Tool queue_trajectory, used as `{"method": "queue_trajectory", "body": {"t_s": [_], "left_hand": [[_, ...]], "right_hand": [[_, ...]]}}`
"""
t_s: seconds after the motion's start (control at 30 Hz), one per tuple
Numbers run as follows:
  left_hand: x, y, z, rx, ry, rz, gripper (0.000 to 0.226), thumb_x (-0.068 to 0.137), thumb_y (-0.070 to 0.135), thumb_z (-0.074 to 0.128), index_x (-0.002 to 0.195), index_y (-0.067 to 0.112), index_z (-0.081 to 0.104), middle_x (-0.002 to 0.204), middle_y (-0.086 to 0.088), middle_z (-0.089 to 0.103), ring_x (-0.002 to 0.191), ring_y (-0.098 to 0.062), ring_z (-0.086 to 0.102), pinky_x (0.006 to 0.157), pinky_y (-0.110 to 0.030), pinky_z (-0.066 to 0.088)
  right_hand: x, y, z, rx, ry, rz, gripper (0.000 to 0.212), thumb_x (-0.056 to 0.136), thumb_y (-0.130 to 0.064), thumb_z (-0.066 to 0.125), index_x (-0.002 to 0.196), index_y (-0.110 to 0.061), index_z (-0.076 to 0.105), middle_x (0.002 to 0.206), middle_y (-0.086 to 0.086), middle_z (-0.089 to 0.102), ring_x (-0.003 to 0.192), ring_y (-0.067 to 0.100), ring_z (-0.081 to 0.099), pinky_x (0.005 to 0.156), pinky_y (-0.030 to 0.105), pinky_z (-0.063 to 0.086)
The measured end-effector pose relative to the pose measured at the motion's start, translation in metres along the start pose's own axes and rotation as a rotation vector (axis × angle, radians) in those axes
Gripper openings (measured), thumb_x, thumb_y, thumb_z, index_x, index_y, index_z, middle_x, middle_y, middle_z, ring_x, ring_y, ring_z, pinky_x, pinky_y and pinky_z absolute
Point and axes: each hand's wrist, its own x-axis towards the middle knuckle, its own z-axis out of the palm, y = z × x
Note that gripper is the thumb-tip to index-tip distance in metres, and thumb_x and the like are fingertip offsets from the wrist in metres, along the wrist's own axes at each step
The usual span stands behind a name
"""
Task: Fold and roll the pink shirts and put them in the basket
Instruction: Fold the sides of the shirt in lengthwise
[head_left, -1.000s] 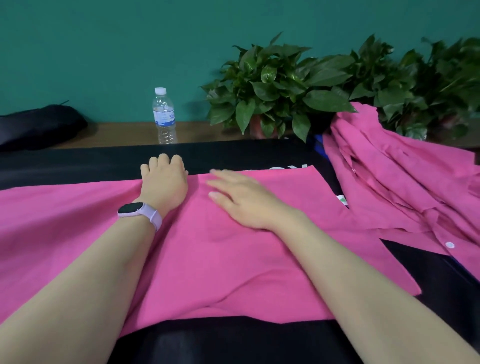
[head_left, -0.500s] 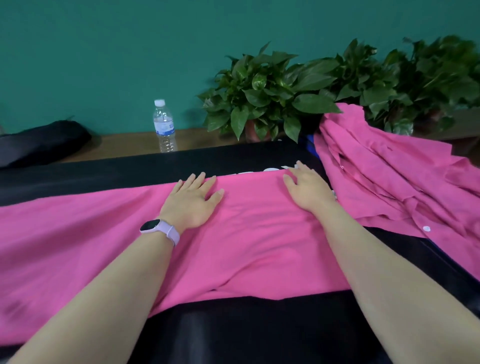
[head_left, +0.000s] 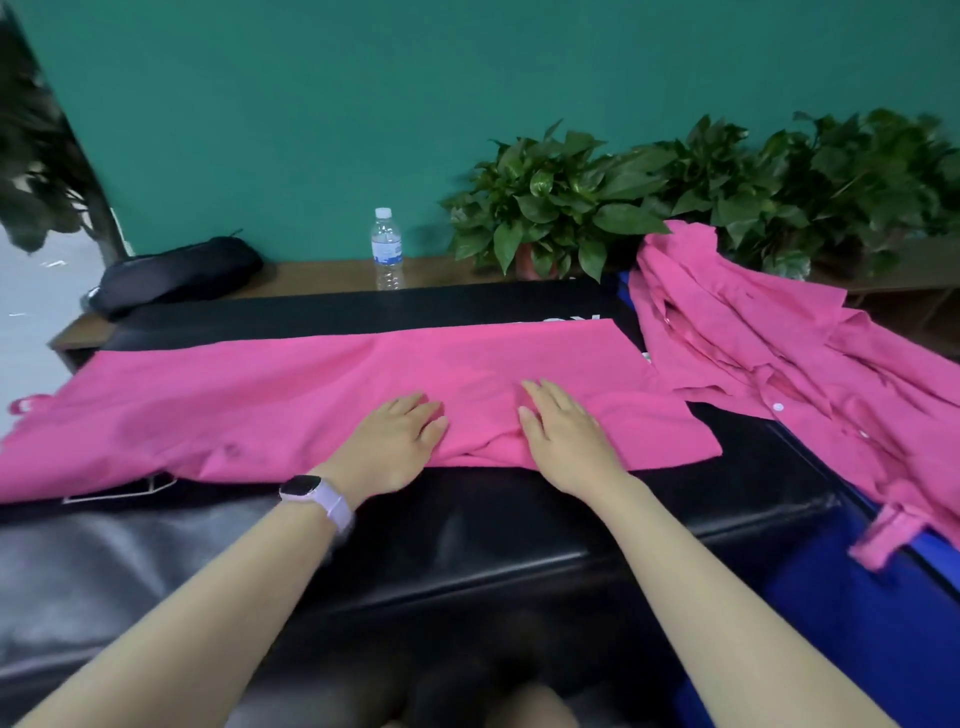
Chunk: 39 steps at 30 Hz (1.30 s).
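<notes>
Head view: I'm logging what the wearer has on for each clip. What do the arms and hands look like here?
Both forearms are bare, no sleeves or gloves in view. The left hand has a smartwatch at its wrist, dark screen on a pale lilac strap. The right hand shows no watch or ring.

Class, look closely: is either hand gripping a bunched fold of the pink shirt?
No: the left hand and right hand both lie flat with straight fingers on the pink shirt.

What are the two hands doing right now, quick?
Left hand: open, flat on the pink shirt, holding nothing.
Right hand: open, flat on the same shirt, holding nothing.
</notes>
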Motion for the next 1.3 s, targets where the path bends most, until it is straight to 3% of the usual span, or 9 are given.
{"method": "queue_trajectory", "body": {"t_s": [0.17,0.53,0.63,0.7,0.83,1.03,1.1,1.17,1.3], "left_hand": [[-0.059,0.001,0.003,0.127,0.020,-0.062,0.065,0.102,0.062,0.019,0.160,0.034,0.017,0.167,0.006,0.012,0.154,-0.013,0.007,0.125,-0.034,0.003],[-0.146,0.055,0.011,0.161,0.018,-0.075,0.073,0.099,0.069,0.017,0.161,0.030,0.014,0.168,0.003,0.011,0.154,-0.018,0.008,0.125,-0.040,0.007],[-0.163,0.057,0.002,0.083,-0.013,-0.028,0.067,0.102,0.062,0.021,0.160,0.027,0.019,0.167,0.003,0.015,0.154,-0.017,0.009,0.125,-0.037,0.006],[-0.176,0.051,-0.011,-0.003,0.017,-0.001,0.060,0.105,0.055,0.025,0.156,0.024,0.034,0.163,0.002,0.029,0.151,-0.018,0.021,0.123,-0.034,0.012],[-0.210,0.010,-0.044,-0.033,0.250,-0.120,0.047,0.106,0.048,0.028,0.127,0.022,0.062,0.128,0.005,0.061,0.126,-0.018,0.049,0.117,-0.046,0.022],[-0.267,-0.101,-0.094,-0.060,0.647,-0.512,0.032,0.101,0.035,0.044,0.087,0.016,0.066,0.093,0.001,0.059,0.093,-0.025,0.052,0.090,-0.043,0.035],[-0.275,-0.136,-0.109,-0.032,0.632,-0.629,0.031,0.101,0.032,0.043,0.084,0.015,0.062,0.093,-0.007,0.063,0.091,-0.032,0.056,0.086,-0.045,0.043],[-0.275,-0.165,-0.120,-0.008,0.520,-0.707,0.029,0.102,0.032,0.042,0.097,0.014,0.064,0.105,-0.014,0.064,0.100,-0.038,0.057,0.089,-0.046,0.045],[-0.266,-0.203,-0.135,-0.089,0.338,-0.681,0.030,0.103,0.027,0.046,0.123,0.018,0.066,0.132,-0.010,0.063,0.120,-0.035,0.055,0.103,-0.045,0.043]], "right_hand": [[-0.029,0.012,-0.003,-0.167,-0.132,0.079,0.068,0.105,-0.058,0.009,0.163,-0.022,0.010,0.170,-0.001,0.004,0.156,0.015,0.000,0.127,0.037,0.000],[-0.095,0.028,-0.019,-0.187,-0.185,0.021,0.065,0.105,-0.059,0.015,0.162,-0.029,0.010,0.169,-0.010,0.002,0.155,0.009,-0.001,0.127,0.036,0.000],[-0.100,0.026,-0.025,-0.192,-0.219,0.029,0.062,0.107,-0.053,0.020,0.163,-0.026,0.011,0.169,-0.007,0.003,0.156,0.012,0.001,0.127,0.038,0.002],[-0.096,0.015,-0.030,-0.192,-0.235,0.057,0.059,0.108,-0.045,0.025,0.162,-0.020,0.018,0.169,-0.001,0.011,0.156,0.018,0.010,0.126,0.041,0.009],[-0.088,-0.035,-0.026,-0.147,-0.079,0.027,0.046,0.102,-0.027,0.039,0.145,-0.012,0.049,0.149,0.010,0.049,0.136,0.030,0.045,0.117,0.047,0.032],[-0.072,-0.145,0.009,0.005,-0.008,-0.251,0.032,0.101,-0.029,0.047,0.126,-0.016,0.062,0.129,0.001,0.058,0.121,0.023,0.053,0.110,0.041,0.036],[-0.063,-0.178,0.020,0.031,-0.024,-0.325,0.031,0.102,-0.026,0.045,0.124,-0.014,0.063,0.128,0.001,0.060,0.121,0.022,0.054,0.108,0.039,0.036],[-0.053,-0.208,0.031,0.065,-0.042,-0.378,0.030,0.103,-0.023,0.044,0.124,-0.014,0.064,0.129,0.001,0.061,0.123,0.022,0.053,0.108,0.039,0.036],[-0.029,-0.254,0.046,0.090,-0.085,-0.439,0.030,0.103,-0.019,0.042,0.118,-0.010,0.067,0.125,0.005,0.064,0.121,0.025,0.055,0.108,0.043,0.040]]}}
